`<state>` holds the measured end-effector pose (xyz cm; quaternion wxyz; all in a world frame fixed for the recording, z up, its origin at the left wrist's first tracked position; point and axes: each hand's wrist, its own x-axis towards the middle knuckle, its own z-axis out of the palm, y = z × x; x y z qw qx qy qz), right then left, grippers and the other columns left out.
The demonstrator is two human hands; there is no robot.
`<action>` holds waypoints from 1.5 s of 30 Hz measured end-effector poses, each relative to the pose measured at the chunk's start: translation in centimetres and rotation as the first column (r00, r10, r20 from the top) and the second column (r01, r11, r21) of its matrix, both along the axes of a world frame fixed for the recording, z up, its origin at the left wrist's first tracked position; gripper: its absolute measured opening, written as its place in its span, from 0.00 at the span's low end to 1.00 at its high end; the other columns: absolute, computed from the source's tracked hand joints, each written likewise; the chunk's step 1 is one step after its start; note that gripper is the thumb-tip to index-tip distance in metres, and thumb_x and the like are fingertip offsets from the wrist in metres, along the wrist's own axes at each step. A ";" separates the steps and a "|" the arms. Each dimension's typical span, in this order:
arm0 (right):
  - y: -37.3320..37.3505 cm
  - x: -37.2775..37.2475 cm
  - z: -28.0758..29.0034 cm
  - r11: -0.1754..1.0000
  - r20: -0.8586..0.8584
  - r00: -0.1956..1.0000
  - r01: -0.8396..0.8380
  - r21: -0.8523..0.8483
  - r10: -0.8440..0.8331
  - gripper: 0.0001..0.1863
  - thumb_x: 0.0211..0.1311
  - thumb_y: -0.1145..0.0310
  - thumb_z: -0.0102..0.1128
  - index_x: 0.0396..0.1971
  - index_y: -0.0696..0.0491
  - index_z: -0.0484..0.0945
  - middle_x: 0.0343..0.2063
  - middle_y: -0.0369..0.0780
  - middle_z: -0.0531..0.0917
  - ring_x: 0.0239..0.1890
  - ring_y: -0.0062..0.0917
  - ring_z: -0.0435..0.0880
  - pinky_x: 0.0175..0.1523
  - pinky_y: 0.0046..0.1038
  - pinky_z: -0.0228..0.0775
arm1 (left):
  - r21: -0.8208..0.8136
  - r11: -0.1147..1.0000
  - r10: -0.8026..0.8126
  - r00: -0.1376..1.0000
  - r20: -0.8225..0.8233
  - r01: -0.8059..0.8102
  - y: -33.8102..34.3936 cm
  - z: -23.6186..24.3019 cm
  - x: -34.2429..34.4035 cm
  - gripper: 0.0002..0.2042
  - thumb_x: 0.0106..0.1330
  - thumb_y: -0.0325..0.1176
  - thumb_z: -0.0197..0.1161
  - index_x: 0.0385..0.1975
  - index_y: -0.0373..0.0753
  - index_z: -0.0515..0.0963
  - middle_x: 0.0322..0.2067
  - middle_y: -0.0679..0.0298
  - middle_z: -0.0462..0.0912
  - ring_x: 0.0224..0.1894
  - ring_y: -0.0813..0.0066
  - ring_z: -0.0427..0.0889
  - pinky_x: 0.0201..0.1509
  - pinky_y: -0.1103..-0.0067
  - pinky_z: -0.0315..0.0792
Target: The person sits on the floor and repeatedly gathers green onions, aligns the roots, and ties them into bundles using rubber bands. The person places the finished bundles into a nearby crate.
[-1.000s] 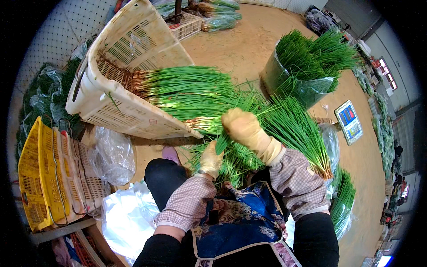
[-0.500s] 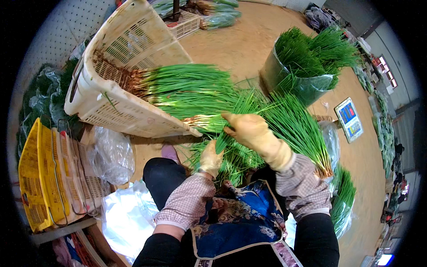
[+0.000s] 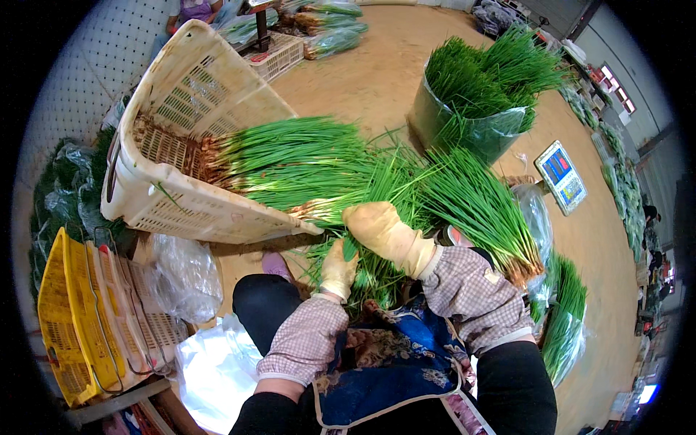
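My left hand (image 3: pixel 338 270), in a pale yellow glove, is closed on a small bundle of green spring onion leaves (image 3: pixel 351 247). Just above it, my gloved right hand (image 3: pixel 383 230) curls over the same leaves, its fingers largely hidden beneath. More spring onions (image 3: pixel 297 156) lie in a thick layer, root ends toward the tipped white crate (image 3: pixel 210 206), leaves pointing right. Another bunch of spring onions (image 3: pixel 482 210) fans out right of my hands, its roots toward me. Loose green leaves (image 3: pixel 373 279) are heaped below my hands, over my lap.
A clear bag packed with greens (image 3: pixel 475 130) stands at the back right, near a scale's display panel (image 3: pixel 560 177). Bagged greens (image 3: pixel 565 333) lie at my right. Yellow and white crates (image 3: pixel 72 319) and plastic bags (image 3: pixel 185 279) are at my left. Another person (image 3: pixel 194 10) sits at the far left.
My right hand has moved left and closer to my left hand, over the leaves. The whole view has shifted slightly, and the other person has come further into sight.
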<state>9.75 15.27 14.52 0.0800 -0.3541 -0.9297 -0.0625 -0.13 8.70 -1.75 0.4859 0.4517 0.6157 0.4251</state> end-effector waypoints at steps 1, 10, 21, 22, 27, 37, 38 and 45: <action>0.0 0.0 0.2 1.000 -0.015 1.000 -0.015 -0.005 0.015 0.02 0.50 0.72 0.52 0.24 0.54 0.70 0.14 0.41 0.76 0.19 0.35 0.79 0.22 0.34 0.71 | -0.024 1.000 0.000 0.997 -0.076 -0.002 -0.1 0.3 -0.2 0.17 0.56 0.30 0.62 0.45 0.37 0.70 0.36 0.55 0.79 0.38 0.62 0.77 0.44 0.75 0.69; 1.8 0.8 3.7 0.652 -0.365 0.723 0.155 -0.743 -0.587 0.13 0.62 0.64 0.45 0.35 0.57 0.74 0.21 0.47 0.80 0.25 0.42 0.80 0.34 0.37 0.72 | 0.043 0.999 0.021 0.999 -0.045 -0.019 0.0 -2.8 -0.7 0.14 0.56 0.33 0.61 0.42 0.38 0.72 0.34 0.53 0.79 0.36 0.56 0.78 0.41 0.70 0.70; 0.7 -0.1 2.4 0.829 -0.053 0.956 0.222 -0.513 -0.289 0.12 0.56 0.63 0.52 0.27 0.56 0.77 0.24 0.46 0.81 0.30 0.41 0.81 0.36 0.39 0.72 | 0.009 1.000 0.023 0.998 -0.053 -0.022 -0.4 -1.4 -0.4 0.14 0.55 0.30 0.61 0.41 0.38 0.72 0.32 0.57 0.79 0.34 0.63 0.78 0.38 0.73 0.70; 0.8 -0.2 1.8 0.879 -0.030 0.973 0.195 -0.435 -0.230 0.09 0.54 0.65 0.53 0.29 0.56 0.76 0.23 0.47 0.80 0.28 0.42 0.81 0.32 0.39 0.72 | 0.011 1.000 0.018 0.998 -0.058 -0.017 -0.4 -1.2 -0.3 0.14 0.55 0.29 0.61 0.42 0.38 0.72 0.32 0.57 0.79 0.34 0.64 0.78 0.38 0.73 0.70; 0.0 -0.1 0.3 0.865 -0.269 0.924 0.113 -0.489 -0.272 0.07 0.60 0.67 0.52 0.30 0.55 0.71 0.20 0.45 0.78 0.22 0.36 0.80 0.24 0.33 0.70 | 0.086 0.996 0.030 0.997 0.070 -0.036 0.0 -0.3 -0.1 0.15 0.56 0.27 0.61 0.43 0.39 0.72 0.32 0.61 0.79 0.34 0.69 0.77 0.38 0.74 0.70; -2.1 4.2 9.1 0.002 -0.103 0.891 -0.114 -0.994 -0.443 0.16 0.62 0.59 0.55 0.39 0.58 0.75 0.25 0.38 0.81 0.17 0.20 0.77 0.23 0.19 0.71 | 0.110 0.993 0.028 0.988 0.154 -0.046 0.2 -2.4 -0.7 0.13 0.56 0.29 0.60 0.42 0.39 0.72 0.31 0.61 0.79 0.32 0.71 0.77 0.37 0.77 0.70; -2.0 4.9 9.0 0.142 0.019 0.935 0.074 -0.987 -0.353 0.17 0.60 0.58 0.57 0.43 0.55 0.75 0.27 0.40 0.82 0.17 0.21 0.78 0.27 0.20 0.72 | 0.107 0.993 0.023 0.977 0.213 -0.047 0.1 -1.6 -0.5 0.13 0.56 0.29 0.60 0.41 0.39 0.72 0.31 0.60 0.79 0.32 0.70 0.77 0.37 0.77 0.70; 1.2 5.7 7.6 0.950 -0.170 0.972 0.202 0.237 -0.165 0.15 0.54 0.67 0.54 0.42 0.52 0.75 0.18 0.37 0.76 0.17 0.30 0.75 0.21 0.30 0.68 | 0.070 0.997 0.010 0.998 0.059 -0.014 -0.6 -0.6 -1.1 0.13 0.56 0.29 0.61 0.41 0.37 0.72 0.31 0.60 0.78 0.32 0.73 0.76 0.38 0.78 0.69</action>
